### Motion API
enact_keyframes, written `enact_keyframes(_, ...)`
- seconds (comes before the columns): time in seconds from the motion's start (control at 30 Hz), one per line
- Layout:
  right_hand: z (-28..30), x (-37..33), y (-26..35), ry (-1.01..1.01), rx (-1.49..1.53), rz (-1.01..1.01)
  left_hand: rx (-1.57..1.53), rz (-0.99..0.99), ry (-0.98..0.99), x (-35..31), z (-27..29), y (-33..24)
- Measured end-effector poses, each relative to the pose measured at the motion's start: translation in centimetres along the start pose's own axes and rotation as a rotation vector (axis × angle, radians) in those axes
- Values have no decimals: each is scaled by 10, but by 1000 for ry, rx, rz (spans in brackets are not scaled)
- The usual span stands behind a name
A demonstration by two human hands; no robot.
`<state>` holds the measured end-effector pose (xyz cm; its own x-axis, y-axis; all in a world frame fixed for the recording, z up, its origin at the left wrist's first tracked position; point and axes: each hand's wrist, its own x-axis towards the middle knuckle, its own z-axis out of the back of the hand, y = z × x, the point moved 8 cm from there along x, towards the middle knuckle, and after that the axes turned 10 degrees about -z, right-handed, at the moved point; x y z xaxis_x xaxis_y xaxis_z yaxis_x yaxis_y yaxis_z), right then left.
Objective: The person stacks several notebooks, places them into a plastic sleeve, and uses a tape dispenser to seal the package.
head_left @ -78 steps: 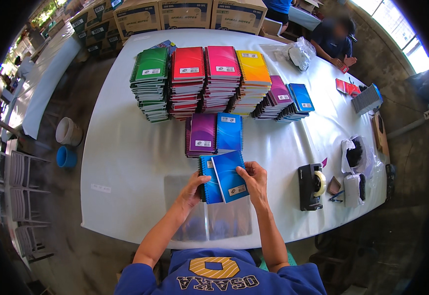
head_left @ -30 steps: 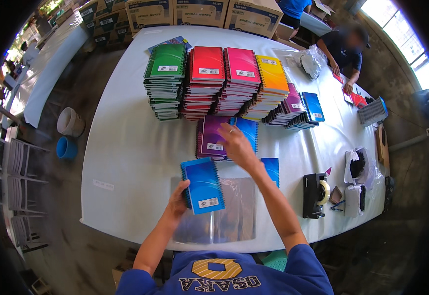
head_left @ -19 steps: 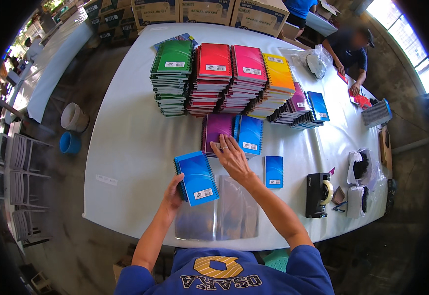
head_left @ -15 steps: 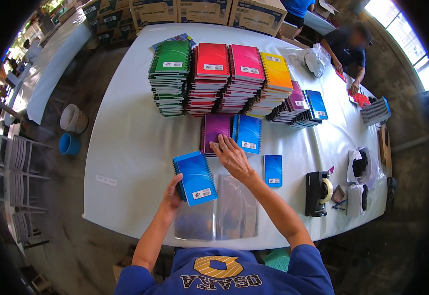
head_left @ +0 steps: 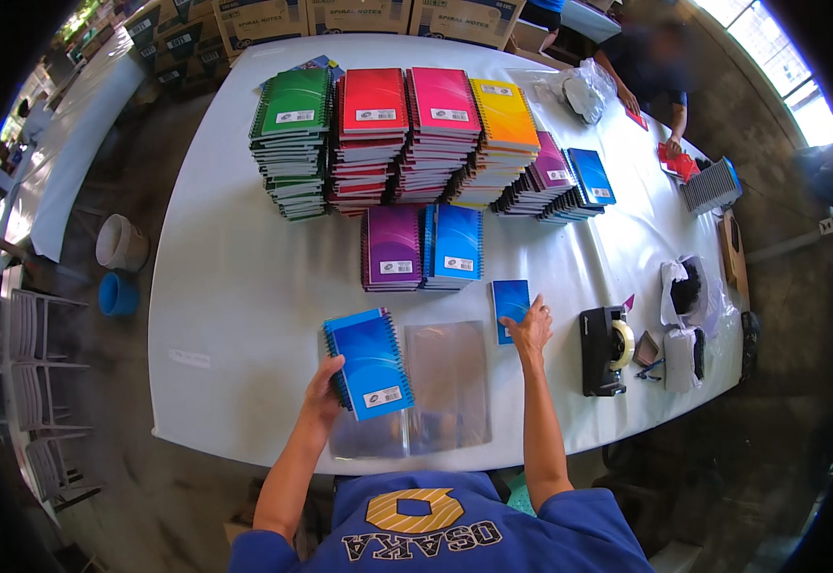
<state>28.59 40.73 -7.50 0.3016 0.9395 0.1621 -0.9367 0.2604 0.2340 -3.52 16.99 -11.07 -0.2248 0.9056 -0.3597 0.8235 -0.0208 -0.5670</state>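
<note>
My left hand [head_left: 321,390] is closed round the left edge of a small bundle of spiral notebooks [head_left: 369,358], a blue cover on top, held above clear plastic sleeves [head_left: 447,382]. To the right, my right hand [head_left: 532,329] is at the right edge of a thin blue notebook [head_left: 510,298] lying on the table; its thumb reaches over the cover and its fingers are apart. Beyond my hands stand a short stack of purple notebooks [head_left: 392,244] and one of blue notebooks [head_left: 455,239], side by side.
Tall stacks of green [head_left: 292,100], red [head_left: 373,100], pink [head_left: 443,95] and yellow notebooks [head_left: 506,110] stand farther back on the white table [head_left: 235,286]. A black tape dispenser [head_left: 600,351] is at the right, near plastic bags [head_left: 691,296]. Across the far right corner, a person [head_left: 641,72] handles red items.
My right hand has left the purple stack and moved right to the thin blue notebook. The left hand still holds its bundle, and the whole view has shifted slightly.
</note>
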Motion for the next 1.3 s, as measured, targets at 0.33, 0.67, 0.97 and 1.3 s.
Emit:
enact_keyframes(0.33, 169, -32, 136, 875, 327, 1016, 232, 241, 157, 4, -82, 28)
enact_keyframes(0.67, 142, -85, 141, 761, 338, 887, -125, 270, 346, 1, -83, 64)
enact_keyframes(0.97, 66, -150, 79, 1212, 1269, 95, 759, -369, 478, -2, -149, -12)
enact_keyframes(1.3, -29, -170, 63, 1017, 1287, 303, 616, -320, 384, 26, -84, 43)
